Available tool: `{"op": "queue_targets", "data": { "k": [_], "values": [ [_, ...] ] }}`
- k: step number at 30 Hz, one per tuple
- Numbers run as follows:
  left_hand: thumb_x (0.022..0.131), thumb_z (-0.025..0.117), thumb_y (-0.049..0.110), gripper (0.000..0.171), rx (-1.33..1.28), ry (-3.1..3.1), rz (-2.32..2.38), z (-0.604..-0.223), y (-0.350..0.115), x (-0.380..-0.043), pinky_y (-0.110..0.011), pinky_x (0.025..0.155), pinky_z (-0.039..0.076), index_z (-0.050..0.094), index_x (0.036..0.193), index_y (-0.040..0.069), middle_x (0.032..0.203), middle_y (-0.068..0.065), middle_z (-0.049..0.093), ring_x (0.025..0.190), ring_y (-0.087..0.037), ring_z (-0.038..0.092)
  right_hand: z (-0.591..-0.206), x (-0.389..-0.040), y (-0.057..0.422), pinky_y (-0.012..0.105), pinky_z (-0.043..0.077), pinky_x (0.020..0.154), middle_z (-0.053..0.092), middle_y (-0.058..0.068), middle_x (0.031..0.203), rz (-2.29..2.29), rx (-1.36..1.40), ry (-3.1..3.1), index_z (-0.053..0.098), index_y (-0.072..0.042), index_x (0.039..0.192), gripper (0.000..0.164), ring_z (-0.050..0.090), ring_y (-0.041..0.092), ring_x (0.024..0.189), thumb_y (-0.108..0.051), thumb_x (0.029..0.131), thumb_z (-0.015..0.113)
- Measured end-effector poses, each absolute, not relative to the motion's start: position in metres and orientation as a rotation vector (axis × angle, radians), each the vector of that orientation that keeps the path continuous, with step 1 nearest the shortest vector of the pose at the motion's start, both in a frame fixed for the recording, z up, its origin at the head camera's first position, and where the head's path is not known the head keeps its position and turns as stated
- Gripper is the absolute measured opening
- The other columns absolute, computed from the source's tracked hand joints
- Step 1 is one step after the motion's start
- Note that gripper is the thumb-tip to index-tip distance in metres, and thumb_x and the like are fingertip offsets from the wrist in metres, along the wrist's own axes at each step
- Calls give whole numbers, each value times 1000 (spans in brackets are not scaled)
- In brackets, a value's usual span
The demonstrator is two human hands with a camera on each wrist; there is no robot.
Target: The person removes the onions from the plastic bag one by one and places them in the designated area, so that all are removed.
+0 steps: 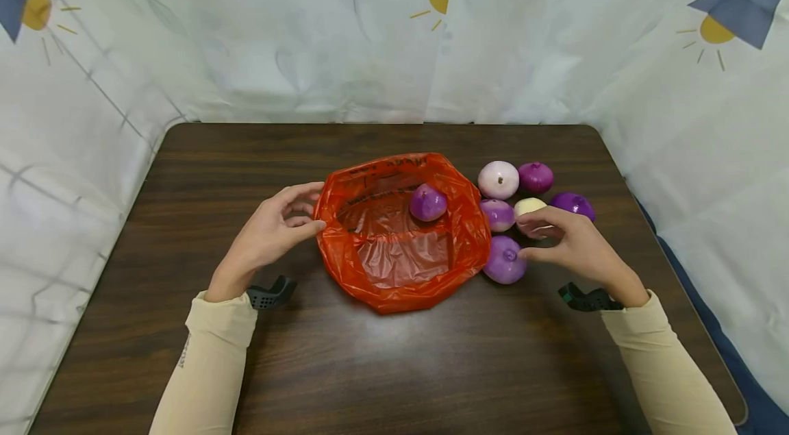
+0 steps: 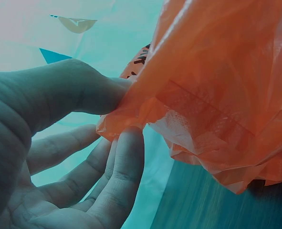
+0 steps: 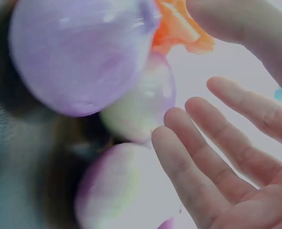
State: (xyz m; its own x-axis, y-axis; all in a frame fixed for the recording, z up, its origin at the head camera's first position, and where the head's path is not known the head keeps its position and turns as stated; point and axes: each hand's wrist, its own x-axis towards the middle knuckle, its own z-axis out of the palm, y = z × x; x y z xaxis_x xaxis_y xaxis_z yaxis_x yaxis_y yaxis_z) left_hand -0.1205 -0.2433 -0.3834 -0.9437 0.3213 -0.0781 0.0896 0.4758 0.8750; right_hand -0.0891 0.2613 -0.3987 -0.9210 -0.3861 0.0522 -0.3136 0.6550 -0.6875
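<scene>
A red plastic bag [image 1: 403, 298] stands with its mouth spread wide, and one purple onion [image 1: 428, 203] lies inside it. At the bag's left side, my left hand [image 1: 271, 229] pinches the rim between thumb and fingers; the left wrist view shows the thin film [image 2: 203, 109] gripped there. My right hand [image 1: 564, 240] hovers over the onions right of the bag, fingers extended and apart in the right wrist view. Beneath its fingers is a pale yellowish onion [image 1: 529, 206]. Near its thumb sits a large purple onion [image 1: 504, 261], close against the bag.
Several more onions cluster there: a whitish one [image 1: 498, 179], a dark purple one [image 1: 535, 177], a purple one [image 1: 573, 205] partly behind my right hand, and a light purple one [image 1: 496, 215] beside the bag. The dark wooden table [image 1: 394, 366] meets white printed cloth [image 1: 296, 38] behind.
</scene>
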Motion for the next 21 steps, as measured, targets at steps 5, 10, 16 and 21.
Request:
{"op": "queue_targets", "data": {
  "k": [5, 10, 16, 21],
  "values": [
    [97, 74, 20, 64, 357, 2483, 1472, -384, -244, -120, -10, 84, 54, 48, 154, 17, 142, -12, 57, 112, -20, 59, -387, -95, 253, 12, 57, 88, 75, 11, 114, -1133, -661, 2795, 70, -8, 126, 49, 73, 12, 99, -13, 81, 89],
    [96, 75, 18, 63, 359, 2471, 1501, -384, -244, -120, -10, 85, 55, 49, 153, 16, 141, -12, 57, 113, -21, 60, -380, -105, 238, 12, 57, 88, 75, 10, 111, -1182, -744, 2785, 71, -7, 123, 46, 73, 17, 93, -10, 80, 89],
    [95, 75, 16, 64, 365, 2461, 1526, -384, -243, -120, -9, 86, 54, 49, 154, 15, 141, -12, 57, 113, -20, 59, -375, -116, 221, 20, 60, 88, 76, 11, 116, -1213, -817, 2740, 72, -9, 124, 48, 74, 18, 95, -8, 79, 89],
    [95, 75, 15, 64, 368, 2465, 1528, -383, -244, -119, -9, 87, 53, 49, 153, 15, 140, -12, 57, 114, -22, 59, -371, -125, 207, 22, 62, 84, 77, 9, 111, -1247, -876, 2725, 72, -7, 122, 47, 73, 16, 92, -5, 78, 89]
  ]
}}
